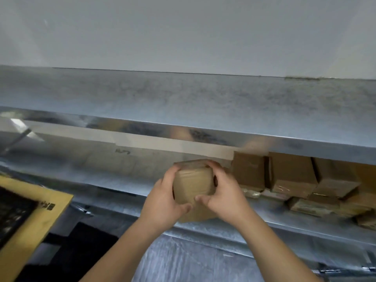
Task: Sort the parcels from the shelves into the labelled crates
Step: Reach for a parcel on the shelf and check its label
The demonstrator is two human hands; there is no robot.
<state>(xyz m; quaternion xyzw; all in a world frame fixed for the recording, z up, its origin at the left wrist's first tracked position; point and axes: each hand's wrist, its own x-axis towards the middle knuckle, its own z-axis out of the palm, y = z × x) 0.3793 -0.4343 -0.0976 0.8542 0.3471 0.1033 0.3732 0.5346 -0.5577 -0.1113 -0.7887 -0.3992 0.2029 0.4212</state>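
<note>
A small brown cardboard parcel (192, 185) is held in front of the middle metal shelf (114, 181). My left hand (164, 202) grips its left side, thumb on the lower front. My right hand (220, 192) grips its right side, fingers curled over the top corner. Several more brown parcels (293, 176) lie stacked and tilted on the same shelf to the right. The edge of a yellow crate (30, 224) with a dark inside shows at the lower left.
The upper metal shelf (183, 102) runs across the view above the hands, with a white wall behind. A lower shelf surface (193, 259) lies beneath my forearms. A black shape sits below the crate at the lower left.
</note>
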